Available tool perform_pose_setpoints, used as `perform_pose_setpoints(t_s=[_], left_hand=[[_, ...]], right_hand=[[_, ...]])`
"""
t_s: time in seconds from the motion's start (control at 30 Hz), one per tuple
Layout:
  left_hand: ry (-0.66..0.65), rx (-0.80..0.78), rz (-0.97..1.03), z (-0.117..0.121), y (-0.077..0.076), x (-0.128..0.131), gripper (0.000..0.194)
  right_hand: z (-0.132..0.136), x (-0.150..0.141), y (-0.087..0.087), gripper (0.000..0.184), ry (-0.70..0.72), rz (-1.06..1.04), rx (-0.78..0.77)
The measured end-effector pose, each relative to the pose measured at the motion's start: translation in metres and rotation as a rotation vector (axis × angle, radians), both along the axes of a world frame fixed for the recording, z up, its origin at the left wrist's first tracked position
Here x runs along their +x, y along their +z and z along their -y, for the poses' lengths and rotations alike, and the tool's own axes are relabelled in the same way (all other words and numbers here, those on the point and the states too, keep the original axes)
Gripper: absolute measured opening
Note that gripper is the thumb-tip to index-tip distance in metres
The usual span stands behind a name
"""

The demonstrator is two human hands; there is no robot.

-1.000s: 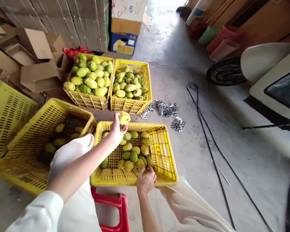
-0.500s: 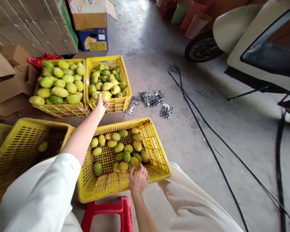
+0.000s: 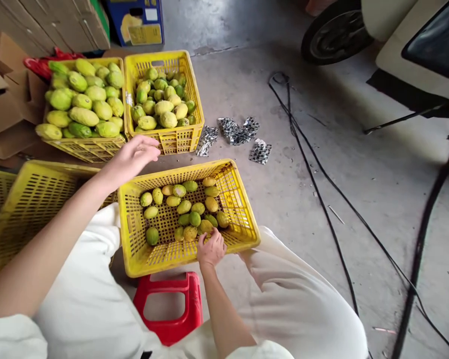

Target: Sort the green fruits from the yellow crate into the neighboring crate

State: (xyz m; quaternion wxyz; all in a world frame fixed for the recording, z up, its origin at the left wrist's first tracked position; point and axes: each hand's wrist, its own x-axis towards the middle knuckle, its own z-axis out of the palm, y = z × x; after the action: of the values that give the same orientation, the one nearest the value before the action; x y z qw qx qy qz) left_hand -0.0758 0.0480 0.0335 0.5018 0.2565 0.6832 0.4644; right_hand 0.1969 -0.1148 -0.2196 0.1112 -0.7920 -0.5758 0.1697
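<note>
My left hand (image 3: 136, 154) hovers between the crates, fingers stretched out and holding nothing. Just beyond it stands a yellow plastic crate (image 3: 164, 56) with many green-yellow oval fruits (image 3: 163, 106) in it. Fingers of my right hand (image 3: 211, 248) curl over the near rim of a closer yellow crate (image 3: 160, 269). Inside this closer crate, several small oval fruits (image 3: 184, 206) lie spread over the perforated floor. The rim rests near my knees, above a red plastic stool (image 3: 172, 326).
Another yellow crate (image 3: 88, 149), heaped with larger green-yellow fruits, stands at the back left. More yellow crates (image 3: 41, 199) sit at left beside cardboard boxes (image 3: 7, 99). Silvery crumpled wrappers (image 3: 239, 130), black cables (image 3: 314, 164) and a white vehicle (image 3: 404, 50) occupy the floor to the right.
My left hand has let go of a yellow fruit in the back right crate and drawn back toward me. My right hand stays at the near rim. The view has tilted downward.
</note>
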Motion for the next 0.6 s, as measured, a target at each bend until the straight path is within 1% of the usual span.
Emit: perform_pose_setpoints(t_s=[0.03, 0.07, 0.1, 0.13, 0.17, 0.2, 0.23, 0.3, 0.33, 0.4, 0.43, 0.47, 0.5, 0.53, 0.6], left_hand=[[-0.092, 0.034, -0.058, 0.016, 0.009, 0.004, 0.022], [-0.165, 0.059, -0.108, 0.030, 0.013, 0.010, 0.025], [-0.221, 0.078, -0.169, 0.043, 0.010, 0.018, 0.026], [-0.274, 0.083, -0.243, 0.054, 0.001, 0.027, 0.025], [-0.319, 0.074, -0.333, 0.065, -0.014, 0.037, 0.023], [-0.388, 0.054, -0.431, 0.076, -0.032, 0.048, 0.023], [-0.499, 0.023, -0.537, 0.087, -0.053, 0.060, 0.023], [-0.844, -0.054, -0.728, 0.113, -0.091, 0.086, 0.015], [-1.010, -0.084, -0.786, 0.127, -0.107, 0.099, 0.013], [-1.264, -0.040, -0.816, 0.154, -0.131, 0.123, 0.023], [-1.348, 0.000, -0.818, 0.166, -0.140, 0.135, 0.028], [-1.396, 0.028, -0.825, 0.176, -0.146, 0.145, 0.032], [-1.400, 0.045, -0.840, 0.184, -0.152, 0.154, 0.035], [-1.372, 0.039, -0.859, 0.190, -0.157, 0.161, 0.037], [-1.273, 0.004, -0.900, 0.197, -0.167, 0.172, 0.037]], right_hand=[[0.000, 0.000, 0.001, 0.044, 0.002, 0.005, -0.004], [-0.001, 0.000, 0.001, 0.044, 0.005, 0.011, -0.009], [-0.001, 0.000, 0.002, 0.043, 0.008, 0.018, -0.016], [-0.001, 0.000, 0.002, 0.043, 0.009, 0.028, -0.024], [-0.002, 0.000, 0.003, 0.042, 0.011, 0.039, -0.032], [-0.002, 0.001, 0.003, 0.042, 0.014, 0.051, -0.041], [-0.003, 0.001, 0.004, 0.042, 0.018, 0.062, -0.048], [-0.003, 0.001, 0.005, 0.042, 0.026, 0.084, -0.058], [-0.004, 0.001, 0.006, 0.042, 0.029, 0.093, -0.060], [-0.004, 0.002, 0.006, 0.041, 0.038, 0.110, -0.062], [-0.004, 0.002, 0.005, 0.041, 0.043, 0.117, -0.062], [-0.004, 0.003, 0.005, 0.041, 0.048, 0.122, -0.063], [-0.003, 0.003, 0.004, 0.041, 0.049, 0.126, -0.066], [-0.003, 0.004, 0.003, 0.041, 0.046, 0.127, -0.069], [-0.003, 0.006, 0.001, 0.041, 0.028, 0.128, -0.078]])
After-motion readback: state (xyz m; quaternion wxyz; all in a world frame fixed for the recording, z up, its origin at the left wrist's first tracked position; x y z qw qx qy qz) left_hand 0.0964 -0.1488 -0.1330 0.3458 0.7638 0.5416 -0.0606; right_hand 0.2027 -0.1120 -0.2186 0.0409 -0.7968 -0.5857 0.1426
